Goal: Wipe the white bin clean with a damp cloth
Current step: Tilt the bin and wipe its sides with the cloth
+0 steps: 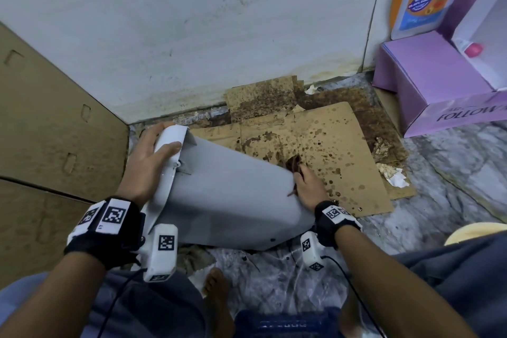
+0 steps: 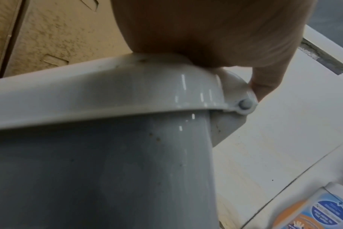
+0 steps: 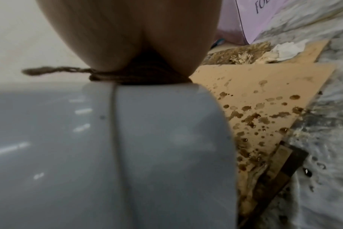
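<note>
**Tipped bin held at the lid, cloth pressed to its far corner**

Head view: the white bin (image 1: 219, 200), smooth glossy plastic with rounded corners, lies tilted, its long axis running from the lid at the left hand (image 1: 145, 164) towards the right hand (image 1: 310, 186). The left fingers curl round the swing lid (image 1: 172, 140). The right hand presses a dark brown cloth (image 1: 295, 164) against the bin's edge, above stained cardboard (image 1: 343, 151).

Left wrist view: the rim (image 2: 108, 96) and a hinge pin (image 2: 244, 104) show, wet-shiny, thumb beside the pin.

Right wrist view: the knitted cloth (image 3: 143, 77) sits clamped between palm and bin corner (image 3: 157, 139); a frayed strand trails left.
</note>
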Demonstrator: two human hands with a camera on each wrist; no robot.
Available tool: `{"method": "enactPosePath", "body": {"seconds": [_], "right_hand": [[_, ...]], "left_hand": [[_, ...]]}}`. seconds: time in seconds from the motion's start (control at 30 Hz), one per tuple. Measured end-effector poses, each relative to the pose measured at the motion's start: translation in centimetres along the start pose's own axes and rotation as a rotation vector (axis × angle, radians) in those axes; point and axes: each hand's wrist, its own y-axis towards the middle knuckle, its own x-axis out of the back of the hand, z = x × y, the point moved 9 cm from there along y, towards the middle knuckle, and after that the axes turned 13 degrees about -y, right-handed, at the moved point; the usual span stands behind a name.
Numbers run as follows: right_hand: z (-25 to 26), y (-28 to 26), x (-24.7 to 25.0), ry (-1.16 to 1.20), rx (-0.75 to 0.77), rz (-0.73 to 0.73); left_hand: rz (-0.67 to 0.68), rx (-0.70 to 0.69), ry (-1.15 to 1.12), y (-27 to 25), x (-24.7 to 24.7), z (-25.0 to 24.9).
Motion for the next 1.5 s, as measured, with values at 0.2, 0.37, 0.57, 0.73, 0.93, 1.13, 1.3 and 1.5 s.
{"method": "enactPosePath", "body": {"seconds": [0.2,0.37,0.57,0.73,0.93,1.13,1.3,1.5], "right_hand": [[0.3,-0.1,0.3,0.003,-0.067,0.067],[0.6,-0.9,1.0,-0.02,-0.075,0.052],[1.4,-1.4,4.2,0.038,-0.097,-0.139],[8.8,-1.3,7.4,0.136,0.083,-0.181],[17.8,-1.8,9.4,0.201,0.31,-0.232],[20.5,-2.9,7.0,0.241,0.418,-0.236],[19.3,-3.6,3.6,0.187,0.434,-0.208],[19.8,-5.3,1.4,0.232,0.426,-0.104]], "left_hand": [[-0.081,0.018,0.43,0.4,-0.2,-2.0],[-0.192,-0.089,0.487,-0.8,-0.3,-3.7],[-0.264,-0.156,0.425,-2.0,1.7,-3.8],[-0.32,-0.218,0.36,-1.9,3.3,-5.5],[-0.293,-0.445,0.305,-1.5,2.8,-9.2],[-0.07,-0.593,0.305,-1.3,-1.5,-6.2],[0.063,-0.568,0.332,-1.5,-2.3,-4.9],[0.078,-0.039,0.227,0.2,-0.9,-1.8]]}}
